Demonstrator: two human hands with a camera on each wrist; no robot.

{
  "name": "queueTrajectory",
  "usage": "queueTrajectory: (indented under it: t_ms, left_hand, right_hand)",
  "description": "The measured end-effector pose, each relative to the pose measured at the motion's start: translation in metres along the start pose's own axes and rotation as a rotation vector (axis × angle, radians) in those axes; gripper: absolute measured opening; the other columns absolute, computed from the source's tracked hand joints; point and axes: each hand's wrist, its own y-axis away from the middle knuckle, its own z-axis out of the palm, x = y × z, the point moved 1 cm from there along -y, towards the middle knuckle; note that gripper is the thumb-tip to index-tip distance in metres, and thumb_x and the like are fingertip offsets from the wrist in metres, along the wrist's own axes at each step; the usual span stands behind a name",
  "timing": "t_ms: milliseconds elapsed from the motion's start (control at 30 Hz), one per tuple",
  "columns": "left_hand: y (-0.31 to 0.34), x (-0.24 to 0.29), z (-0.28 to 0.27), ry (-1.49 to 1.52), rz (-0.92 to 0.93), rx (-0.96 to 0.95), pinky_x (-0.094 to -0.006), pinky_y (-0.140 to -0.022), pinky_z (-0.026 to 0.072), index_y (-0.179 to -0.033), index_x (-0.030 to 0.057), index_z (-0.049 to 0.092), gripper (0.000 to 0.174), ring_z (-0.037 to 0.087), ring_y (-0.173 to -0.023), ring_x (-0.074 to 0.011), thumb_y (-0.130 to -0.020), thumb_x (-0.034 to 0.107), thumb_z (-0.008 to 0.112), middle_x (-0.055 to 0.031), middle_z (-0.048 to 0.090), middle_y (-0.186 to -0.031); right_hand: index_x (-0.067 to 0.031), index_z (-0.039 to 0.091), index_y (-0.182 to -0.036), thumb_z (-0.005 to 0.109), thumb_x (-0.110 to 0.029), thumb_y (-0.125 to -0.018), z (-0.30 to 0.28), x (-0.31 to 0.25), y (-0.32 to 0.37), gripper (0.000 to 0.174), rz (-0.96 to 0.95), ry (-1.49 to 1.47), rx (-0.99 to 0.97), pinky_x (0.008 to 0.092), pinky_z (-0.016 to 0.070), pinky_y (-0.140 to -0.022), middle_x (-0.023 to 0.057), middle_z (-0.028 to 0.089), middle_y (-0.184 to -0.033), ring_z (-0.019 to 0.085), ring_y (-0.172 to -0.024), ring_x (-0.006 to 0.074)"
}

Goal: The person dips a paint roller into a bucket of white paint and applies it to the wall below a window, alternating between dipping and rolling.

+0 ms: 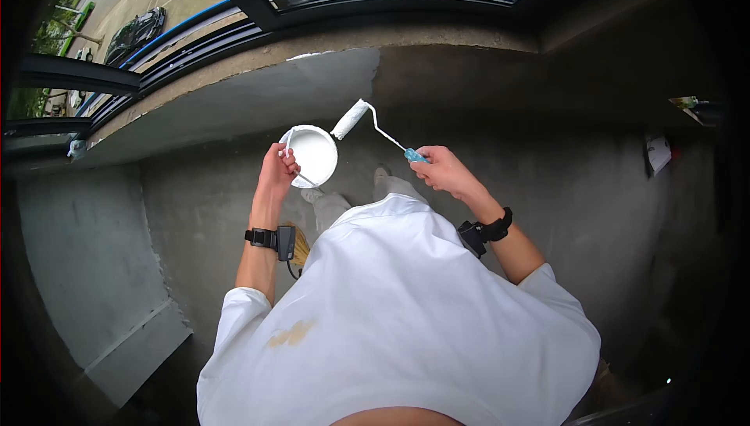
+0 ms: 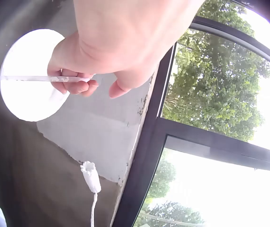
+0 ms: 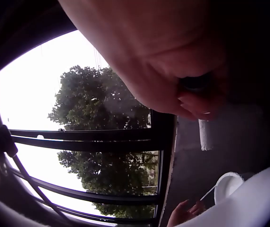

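A round bucket of white paint (image 1: pixel 316 159) hangs from my left hand (image 1: pixel 275 176), whose fingers curl round its thin handle (image 2: pixel 35 79). My right hand (image 1: pixel 447 172) grips the blue handle (image 1: pixel 416 156) of a paint roller. The roller's white, paint-covered sleeve (image 1: pixel 350 119) is up beside the bucket's upper right rim, close to it; whether they touch I cannot tell. In the right wrist view the sleeve (image 3: pixel 205 135) shows beyond the curled fingers, and the bucket (image 3: pixel 228 185) stands lower down.
In front runs a low wall with a lighter grey painted patch (image 1: pixel 328 78), below a dark window frame (image 1: pixel 391 16). A straw-coloured broom (image 1: pixel 300 248) is by my left forearm. A white object (image 1: pixel 658 154) lies at the far right. My feet (image 1: pixel 381 172) are below the bucket and roller.
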Motion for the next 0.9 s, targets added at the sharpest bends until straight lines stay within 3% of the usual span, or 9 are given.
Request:
queueTrajectory:
  t_ms: [133, 233, 267, 300, 367, 500, 567, 800, 900]
  left_hand:
    - [0.009, 0.011, 0.051, -0.017, -0.051, -0.046, -0.0256, -0.063, 0.0392, -0.076, 0.0094, 0.049, 0.021, 0.038, -0.055, -0.0095, -0.088, 0.027, 0.051, 0.0051, 0.038, -0.060]
    - [0.000, 0.010, 0.074, 0.008, -0.068, -0.125, -0.0265, -0.063, 0.0403, -0.075, 0.0104, 0.048, 0.020, 0.039, -0.055, -0.0101, -0.088, 0.025, 0.052, 0.0045, 0.040, -0.060]
    - [0.017, 0.029, 0.099, 0.042, -0.155, -0.062, -0.0268, -0.063, 0.0410, -0.074, 0.0115, 0.046, 0.020, 0.040, -0.055, -0.0104, -0.088, 0.024, 0.053, 0.0040, 0.042, -0.060]
    - [0.017, 0.027, 0.106, 0.034, -0.153, -0.067, -0.0268, -0.063, 0.0410, -0.074, 0.0115, 0.046, 0.020, 0.040, -0.055, -0.0104, -0.088, 0.024, 0.053, 0.0040, 0.042, -0.060]
    - [0.009, 0.027, 0.119, 0.022, -0.151, -0.024, -0.0277, -0.066, 0.0421, -0.077, 0.0078, 0.051, 0.020, 0.041, -0.055, -0.0111, -0.087, 0.025, 0.053, 0.0031, 0.045, -0.062]
    - [0.012, 0.037, 0.150, 0.043, -0.219, 0.023, -0.0281, -0.065, 0.0428, -0.077, 0.0067, 0.051, 0.021, 0.043, -0.056, -0.0114, -0.086, 0.026, 0.054, 0.0017, 0.048, -0.063]
    - [0.010, 0.034, 0.149, 0.044, -0.230, -0.014, -0.0282, -0.066, 0.0430, -0.077, 0.0062, 0.051, 0.021, 0.043, -0.056, -0.0115, -0.086, 0.025, 0.054, 0.0011, 0.048, -0.063]
    - [0.010, 0.022, 0.152, 0.067, -0.250, 0.041, -0.0278, -0.066, 0.0448, -0.077, 0.0046, 0.051, 0.022, 0.046, -0.056, -0.0119, -0.086, 0.025, 0.054, -0.0007, 0.051, -0.065]
    - [0.011, 0.025, 0.150, 0.074, -0.260, 0.007, -0.0280, -0.067, 0.0453, -0.077, 0.0047, 0.050, 0.023, 0.046, -0.056, -0.0123, -0.086, 0.026, 0.054, -0.0010, 0.051, -0.066]
  right_hand:
    - [-0.0022, 0.058, -0.083, 0.057, -0.014, -0.089, 0.011, 0.002, -0.025, 0.013, 0.012, 0.149, -0.135, 0.0244, 0.0317, -0.043, -0.0019, 0.049, -0.061, 0.042, -0.051, 0.0062]
    - [0.0002, 0.056, -0.080, 0.057, -0.014, -0.088, 0.019, 0.004, -0.037, 0.017, -0.094, 0.269, -0.072, 0.0275, 0.0359, -0.046, 0.0004, 0.050, -0.060, 0.045, -0.052, 0.0082]
    - [0.0037, 0.058, -0.081, 0.059, -0.016, -0.087, 0.009, -0.024, -0.033, 0.021, -0.001, 0.274, -0.140, 0.0323, 0.0426, -0.052, 0.0067, 0.057, -0.064, 0.053, -0.055, 0.0145]
    - [0.0037, 0.058, -0.081, 0.059, -0.016, -0.087, 0.010, -0.022, -0.032, 0.021, -0.006, 0.269, -0.133, 0.0323, 0.0426, -0.052, 0.0067, 0.057, -0.064, 0.053, -0.055, 0.0145]
    - [0.0047, 0.062, -0.085, 0.060, -0.019, -0.085, 0.006, -0.019, -0.036, 0.024, -0.137, 0.468, -0.066, 0.0366, 0.0467, -0.059, 0.0132, 0.062, -0.068, 0.060, -0.061, 0.0228]
    - [0.0046, 0.065, -0.089, 0.060, -0.021, -0.084, -0.005, -0.024, -0.032, 0.026, -0.051, 0.486, -0.104, 0.0403, 0.0486, -0.067, 0.0188, 0.065, -0.074, 0.064, -0.070, 0.0305]
    - [0.0058, 0.065, -0.084, 0.059, -0.019, -0.082, -0.006, -0.019, -0.031, 0.025, -0.043, 0.547, -0.061, 0.0451, 0.0495, -0.067, 0.0251, 0.065, -0.078, 0.065, -0.078, 0.0398]
    - [0.0058, 0.064, -0.085, 0.059, -0.017, -0.084, -0.011, -0.015, -0.009, 0.024, -0.076, 0.565, -0.009, 0.0477, 0.0485, -0.068, 0.0268, 0.064, -0.080, 0.063, -0.079, 0.0436]
    - [0.0044, 0.061, -0.087, 0.058, -0.015, -0.085, -0.010, -0.013, 0.008, 0.020, -0.298, 0.575, 0.062, 0.0497, 0.0480, -0.067, 0.0250, 0.064, -0.079, 0.062, -0.078, 0.0443]
